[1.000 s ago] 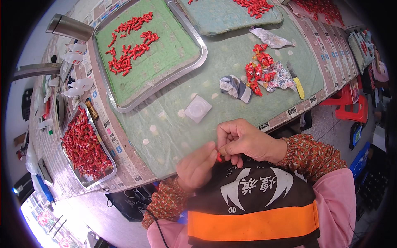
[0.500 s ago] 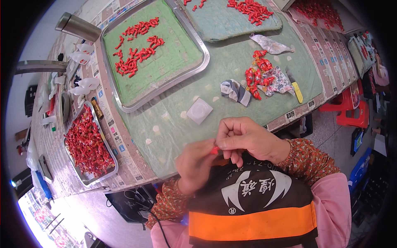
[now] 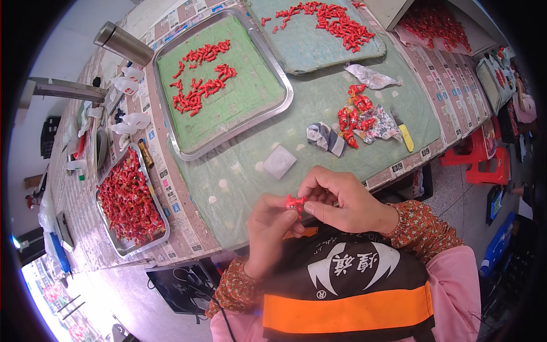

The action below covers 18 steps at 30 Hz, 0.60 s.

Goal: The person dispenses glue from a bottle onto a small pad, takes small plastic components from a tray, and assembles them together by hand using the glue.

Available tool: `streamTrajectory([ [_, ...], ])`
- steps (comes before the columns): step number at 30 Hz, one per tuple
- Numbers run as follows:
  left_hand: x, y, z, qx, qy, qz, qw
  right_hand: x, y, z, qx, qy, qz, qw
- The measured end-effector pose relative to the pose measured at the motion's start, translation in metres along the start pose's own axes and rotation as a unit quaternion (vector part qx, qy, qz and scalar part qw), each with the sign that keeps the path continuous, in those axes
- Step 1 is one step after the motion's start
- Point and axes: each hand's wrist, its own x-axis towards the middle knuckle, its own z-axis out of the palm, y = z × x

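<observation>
The person holds one small red piece (image 3: 294, 203) up in front of the chest, just over the near edge of the table (image 3: 245, 171). The left hand (image 3: 272, 223) and the right hand (image 3: 337, 199) meet on it. Fingers and thumbs of both hands are pinched shut on it, one hand from each side.

I think the piece is very light, since only fingertips carry it. It looks small and a bit bumpy, maybe bendy, so it could slip or pop out. Holding it by its two ends, as now, looks like the best way. I cannot tell what it is made of.

On the table near the hands lies a small white square pad (image 3: 280, 161). Farther off is a little heap of red pieces (image 3: 354, 115) next to a flowery cloth (image 3: 383, 124), a striped rag (image 3: 326, 137) and a yellow-handled tool (image 3: 405, 135).

A big metal tray (image 3: 283, 85) with a green mat holds more red pieces in rows. Another tray (image 3: 164, 231) on the person's left is piled full of them. The bare edge of the table is covered with printed paper sheets (image 3: 171, 194), white with small blue and red squares. A metal flask (image 3: 122, 43) lies at the far corner.
</observation>
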Motion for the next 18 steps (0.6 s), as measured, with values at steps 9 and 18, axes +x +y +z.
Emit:
streamTrajectory([
  [9, 0.002, 0.001, -0.001, -0.017, -0.010, -0.016, 1.000, 0.002, -0.006, 0.001, -0.054, 0.021, -0.008, 0.998],
  [18, 0.004, 0.003, -0.002, -0.016, -0.006, -0.040, 0.999, 0.004, 0.006, -0.001, -0.063, 0.016, -0.037, 0.997],
])
